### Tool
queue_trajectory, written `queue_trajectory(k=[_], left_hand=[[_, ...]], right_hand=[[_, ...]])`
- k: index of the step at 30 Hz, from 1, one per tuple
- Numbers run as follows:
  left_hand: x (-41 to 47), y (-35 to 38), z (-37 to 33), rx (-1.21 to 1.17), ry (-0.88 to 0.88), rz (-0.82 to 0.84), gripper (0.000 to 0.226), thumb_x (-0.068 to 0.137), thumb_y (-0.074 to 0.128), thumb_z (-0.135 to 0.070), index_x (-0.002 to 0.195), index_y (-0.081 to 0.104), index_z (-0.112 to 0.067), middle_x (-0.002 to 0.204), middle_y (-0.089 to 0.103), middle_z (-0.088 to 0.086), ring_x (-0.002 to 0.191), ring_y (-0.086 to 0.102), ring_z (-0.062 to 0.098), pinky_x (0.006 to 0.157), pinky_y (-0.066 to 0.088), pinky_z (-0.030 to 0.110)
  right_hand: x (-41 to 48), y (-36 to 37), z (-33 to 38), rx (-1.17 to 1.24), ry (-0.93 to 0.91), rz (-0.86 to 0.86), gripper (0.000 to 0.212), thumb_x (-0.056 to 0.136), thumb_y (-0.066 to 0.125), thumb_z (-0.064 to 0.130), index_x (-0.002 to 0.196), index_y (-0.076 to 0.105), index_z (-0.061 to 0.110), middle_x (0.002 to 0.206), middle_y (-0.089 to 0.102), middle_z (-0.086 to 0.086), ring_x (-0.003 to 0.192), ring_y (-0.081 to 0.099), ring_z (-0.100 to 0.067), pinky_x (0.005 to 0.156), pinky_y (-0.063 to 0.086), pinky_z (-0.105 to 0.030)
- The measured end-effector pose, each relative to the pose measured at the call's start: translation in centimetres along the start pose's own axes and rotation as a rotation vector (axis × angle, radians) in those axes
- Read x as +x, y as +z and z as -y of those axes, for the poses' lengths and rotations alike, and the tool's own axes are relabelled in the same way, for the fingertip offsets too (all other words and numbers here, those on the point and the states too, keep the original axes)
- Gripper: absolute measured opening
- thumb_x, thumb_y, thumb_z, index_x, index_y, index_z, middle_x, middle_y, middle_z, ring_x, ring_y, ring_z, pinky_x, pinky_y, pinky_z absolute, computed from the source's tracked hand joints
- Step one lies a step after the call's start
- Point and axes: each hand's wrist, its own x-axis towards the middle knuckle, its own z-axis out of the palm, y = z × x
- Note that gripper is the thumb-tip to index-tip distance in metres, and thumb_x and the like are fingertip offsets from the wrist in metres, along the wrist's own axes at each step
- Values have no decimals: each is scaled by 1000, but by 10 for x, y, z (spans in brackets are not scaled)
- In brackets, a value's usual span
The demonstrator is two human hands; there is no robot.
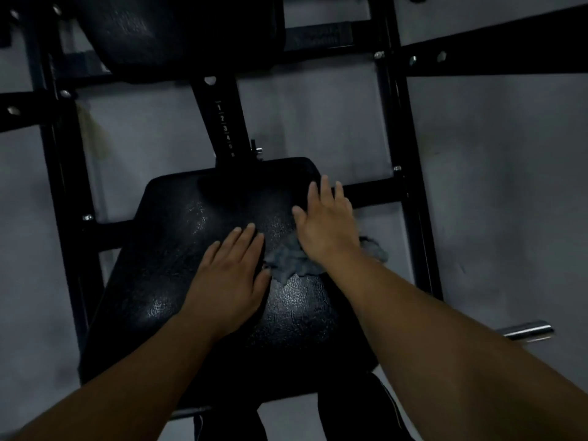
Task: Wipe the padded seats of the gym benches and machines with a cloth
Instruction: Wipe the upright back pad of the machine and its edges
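Seat: big black padded seat (178,249) with bumpy, shiny skin, in the middle of the frame, wider at the bottom than at the top.
Cloth: crumpled grey-blue cloth (288,262), just right of the middle, lying on the right part of the seat. Held down under the heel of the right hand. One end sticking out to the left between the two hands, the other end poking past the seat's right edge.
Left: bare left hand (229,275), flat on the seat in the middle of the frame. Fingers straight and close together, holding nothing. Thumb just beside the cloth's left end.
Right: bare right hand (324,224), right of the middle, pressing flat on the cloth. Fingers straight and a little spread, tips near the seat's top right corner.
Back pad: black padded back rest (178,33), upper left of the frame.
Post: black metal post with white numbers (224,122), between back rest and seat.
Pin: small silver pin (257,150), just right of the post, near the seat's top edge.
Frame: black metal bars with silver bolts (410,192), left and right of the seat.
Bar: shiny silver round bar (528,332), lower right.
Floor: grey floor (493,186) all around.
Legs: dark trousers (359,412), bottom middle, below the seat.
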Motion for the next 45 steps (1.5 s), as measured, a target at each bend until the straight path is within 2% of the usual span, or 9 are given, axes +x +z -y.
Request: queue_trajectory(k=[5,10,23,27,29,32,37,42,45], left_hand=[[8,-5,13,9,12,9,78,92,12,-59,158,21,-19,166,9,-1,153,5,16,121,6,39],[14,-8,9,-16,-5,28,80,88,9,-57,159,17,-22,167,5,-3,153,1,14,122,4,39],[26,-6,17,-1,6,7,73,92,14,-51,157,25,-20,166,14,0,153,11,18,122,11,41],[25,-9,24,-17,-25,5,77,89,8,-52,158,21,-20,166,10,1,153,7,18,123,10,40],[23,-11,27,-16,-31,8,78,88,8,-52,158,20,-21,166,10,1,153,7,18,123,10,39],[23,-12,34,-1,-43,0,76,88,11,-50,157,25,-20,166,14,3,153,10,19,123,14,41],[28,-7,33,-2,-73,-34,72,90,17,-46,153,35,-18,163,25,5,151,20,22,120,17,44],[35,-9,40,-54,-107,-59,75,89,8,-49,156,26,-20,166,16,2,153,12,19,122,11,43],[38,-12,56,-54,-112,-55,77,89,7,-51,156,26,-20,165,17,2,152,12,18,122,11,42]], right_hand=[[-71,8,10,-10,-262,-49,74,102,26,59,160,1,23,168,-8,-6,154,-11,-23,125,1,-46],[-102,12,-10,13,-102,-175,53,92,49,53,128,56,16,133,49,-13,124,50,-32,100,47,-46],[-32,6,8,-144,-173,31,74,98,15,65,160,5,25,167,-12,-2,153,-15,-29,123,-2,-51],[-89,6,-21,-131,-340,7,60,97,27,54,152,39,30,164,25,-6,151,21,-30,115,29,-52],[-82,4,-27,-152,-361,-149,46,93,53,43,137,58,29,137,53,-12,122,53,-34,92,49,-48],[-31,-13,-17,-149,-274,-219,41,89,69,25,130,61,27,95,52,-9,77,55,-28,58,40,-31],[55,-11,37,14,-9,-221,36,98,50,15,133,57,21,119,49,-14,103,54,-33,71,38,-31],[-11,-7,25,80,-455,-57,33,88,40,22,109,65,19,102,45,-2,96,46,-23,71,40,-31],[18,-21,4,-50,-447,-69,30,95,46,10,116,66,19,119,48,-8,108,47,-28,83,37,-30]])
